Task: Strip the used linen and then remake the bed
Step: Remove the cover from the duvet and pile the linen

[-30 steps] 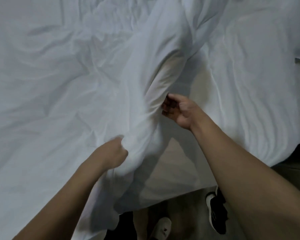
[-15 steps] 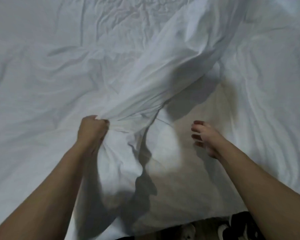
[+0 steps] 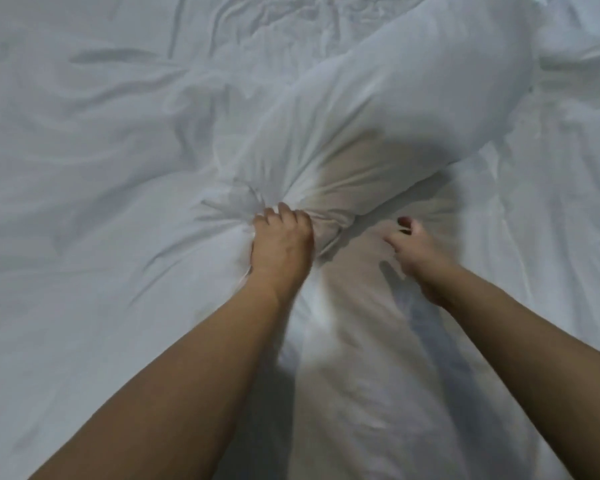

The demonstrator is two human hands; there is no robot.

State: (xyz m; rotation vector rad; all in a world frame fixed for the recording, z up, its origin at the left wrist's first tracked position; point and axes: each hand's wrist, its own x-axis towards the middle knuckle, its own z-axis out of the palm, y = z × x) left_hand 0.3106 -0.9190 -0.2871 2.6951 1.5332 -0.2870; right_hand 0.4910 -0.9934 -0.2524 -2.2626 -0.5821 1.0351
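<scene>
Your left hand [image 3: 280, 244] is clenched on a bunch of the white sheet [image 3: 388, 109], pressing it down near the middle of the bed [image 3: 66, 202], and the creases fan out from that fist. Half a second ago the same hand held the bunch higher and closer to the near edge; now it has pushed forward and down, and the long raised fold of sheet that stood up across the bed has sunk into a puffed roll running from your fist toward the far right corner. Your right hand [image 3: 418, 252] has let go: a second ago its fingers were tucked into the fold, and now they are loose and half-spread, holding nothing, hovering just over the cloth to the right of the fist; it is blurred, so the exact finger spread is hard to read. The view has also moved in, and the floor and shoes at the near edge are gone from sight. This looks like gathering the used linen toward the centre rather than spreading fresh cloth, so the stripping is likely under way and the remaking not yet begun. The free right hand probably needs a new hold on the roll next.
</scene>
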